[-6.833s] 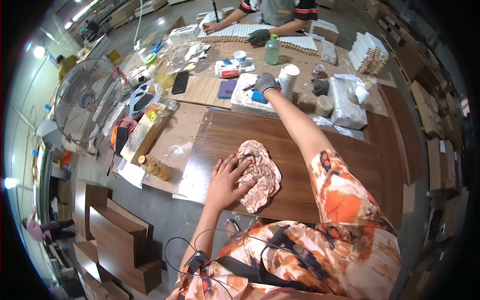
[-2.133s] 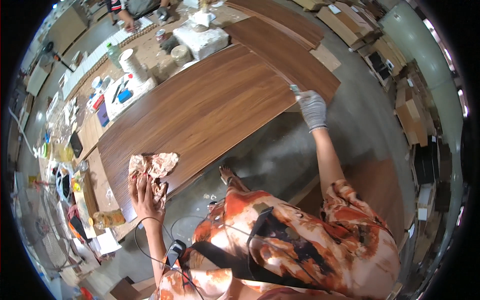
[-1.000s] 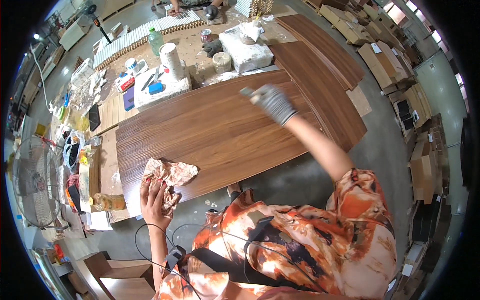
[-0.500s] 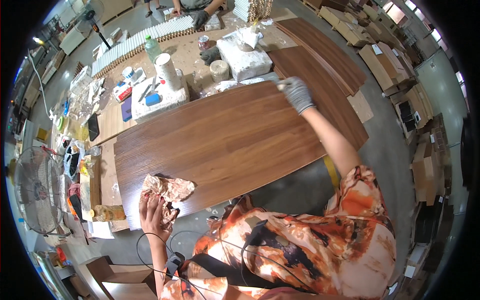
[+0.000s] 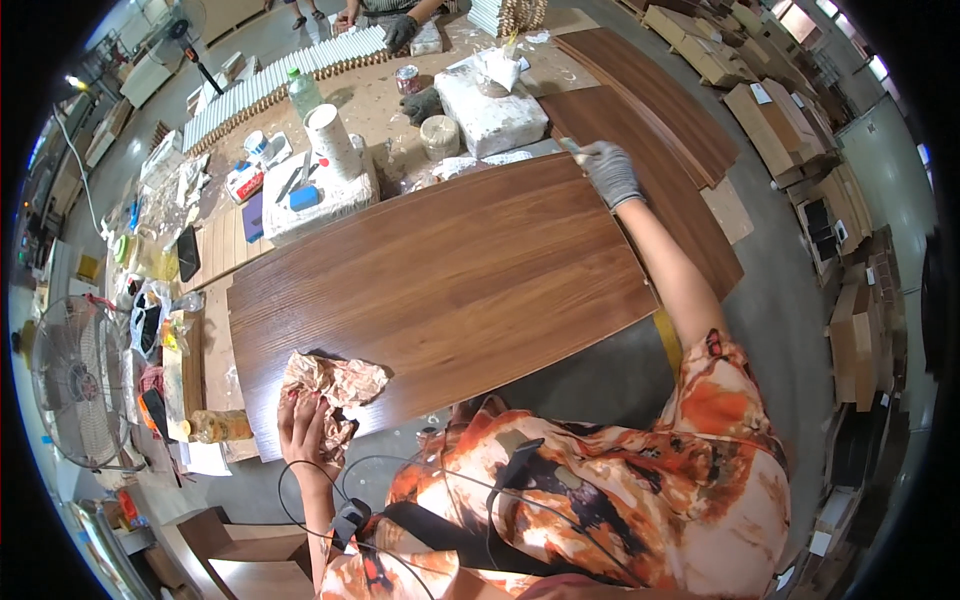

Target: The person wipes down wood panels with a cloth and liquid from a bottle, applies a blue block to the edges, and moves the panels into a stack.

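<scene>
A wood-grain brown panel [image 5: 450,270] lies flat in front of me, with a glossy reflection near its left end. At its near left corner my left hand [image 5: 303,428], bare, has its fingers closed on a crumpled pinkish-beige rag [image 5: 345,382] resting on the panel. My right hand [image 5: 611,172] wears a grey knitted glove and is closed at the panel's far right corner. A small light-coloured tip shows beyond its fingers; what it belongs to is hidden by the glove.
More brown panels [image 5: 650,110] lie at the right. Behind mine stand white blocks [image 5: 490,115], a white cup-like cylinder [image 5: 335,145], a green bottle [image 5: 303,95] and a blue sponge-like piece [image 5: 304,198]. A fan [image 5: 78,370] stands left. A co-worker's gloved hand [image 5: 401,34] is at the far side.
My right hand has shifted right and slightly away from me, at the panel's far right corner. My left hand and the rag have hardly moved.
</scene>
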Demonstrator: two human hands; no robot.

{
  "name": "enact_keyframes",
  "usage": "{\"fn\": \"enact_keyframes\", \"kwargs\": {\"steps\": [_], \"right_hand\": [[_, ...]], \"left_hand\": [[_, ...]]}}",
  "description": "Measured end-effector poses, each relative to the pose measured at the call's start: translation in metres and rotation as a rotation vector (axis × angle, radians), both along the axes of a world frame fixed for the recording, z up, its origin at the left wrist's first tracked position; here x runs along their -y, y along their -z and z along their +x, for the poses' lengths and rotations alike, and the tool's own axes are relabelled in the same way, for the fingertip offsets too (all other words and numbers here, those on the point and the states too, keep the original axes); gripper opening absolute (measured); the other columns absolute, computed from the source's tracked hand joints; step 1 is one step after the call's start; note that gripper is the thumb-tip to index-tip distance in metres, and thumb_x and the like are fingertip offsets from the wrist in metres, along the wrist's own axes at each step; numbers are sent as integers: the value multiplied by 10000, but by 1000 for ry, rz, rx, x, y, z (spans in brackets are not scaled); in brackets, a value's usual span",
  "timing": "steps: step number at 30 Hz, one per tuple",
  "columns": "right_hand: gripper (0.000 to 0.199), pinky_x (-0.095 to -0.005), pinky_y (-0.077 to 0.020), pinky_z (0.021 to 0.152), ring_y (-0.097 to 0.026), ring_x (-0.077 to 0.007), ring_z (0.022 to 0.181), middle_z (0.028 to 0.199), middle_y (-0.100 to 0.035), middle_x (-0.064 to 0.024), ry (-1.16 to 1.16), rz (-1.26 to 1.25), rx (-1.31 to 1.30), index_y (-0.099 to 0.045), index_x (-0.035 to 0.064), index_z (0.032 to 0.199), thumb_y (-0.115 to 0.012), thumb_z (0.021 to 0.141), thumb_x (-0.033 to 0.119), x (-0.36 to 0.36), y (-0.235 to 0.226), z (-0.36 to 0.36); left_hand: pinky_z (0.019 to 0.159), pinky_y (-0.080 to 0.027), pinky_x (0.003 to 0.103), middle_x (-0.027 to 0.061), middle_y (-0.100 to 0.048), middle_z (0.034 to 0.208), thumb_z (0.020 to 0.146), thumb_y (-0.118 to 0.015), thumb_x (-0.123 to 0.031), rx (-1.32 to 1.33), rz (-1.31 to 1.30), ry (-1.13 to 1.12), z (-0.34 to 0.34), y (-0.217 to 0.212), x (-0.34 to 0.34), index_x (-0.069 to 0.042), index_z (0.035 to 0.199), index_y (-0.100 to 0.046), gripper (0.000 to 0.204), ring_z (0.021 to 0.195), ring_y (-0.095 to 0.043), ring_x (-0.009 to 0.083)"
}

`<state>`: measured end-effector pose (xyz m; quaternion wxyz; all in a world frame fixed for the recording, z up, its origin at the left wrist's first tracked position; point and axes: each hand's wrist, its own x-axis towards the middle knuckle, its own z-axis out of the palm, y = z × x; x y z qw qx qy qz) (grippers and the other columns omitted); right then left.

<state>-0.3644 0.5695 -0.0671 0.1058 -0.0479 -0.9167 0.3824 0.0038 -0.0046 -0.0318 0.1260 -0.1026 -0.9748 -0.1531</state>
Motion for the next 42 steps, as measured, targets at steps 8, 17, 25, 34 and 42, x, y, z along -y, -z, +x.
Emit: {"fn": "enact_keyframes", "kwargs": {"steps": [8,17,25,34,42], "right_hand": [[302,-405,-557,775,-700,-291,795,894,-746,-139,-407,1,96,-775,107,938,-719,892,400,179,-7,52],[211,-368,-551,757,-716,-247,772,859,-764,-147,27,95,-22,-780,42,865,-811,797,239,37,23,-28],[203,-336,-527,855,-700,-173,906,955,-776,-88,-641,43,248,-813,97,990,-832,840,232,136,-10,59],[209,-306,-544,850,-694,-119,899,957,-781,-34,-547,-118,371,-804,71,974,-873,817,190,77,-12,120],[218,-328,-541,856,-703,-166,907,913,-763,-75,-287,-123,236,-801,85,947,-823,854,281,73,-18,156]], "left_hand": [[1137,-372,519,81,-624,1342,626,-750,-37,48,-1,-42,7,0,4,-97,1275,-677,655,1383,-445,385],[1121,-407,495,37,-645,1324,668,-741,-61,-54,48,-35,2,-2,0,-145,1247,-693,588,1338,-495,358],[1117,-411,477,27,-646,1333,677,-801,-124,-66,54,-41,4,-1,2,-154,1267,-686,602,1327,-506,349],[1120,-402,483,29,-643,1345,726,-829,-210,-46,19,-24,4,-2,4,-135,1261,-687,558,1344,-498,350],[1138,-383,495,47,-632,1355,741,-813,-196,-56,27,-10,1,-2,2,-131,1259,-681,539,1361,-479,354]]}}
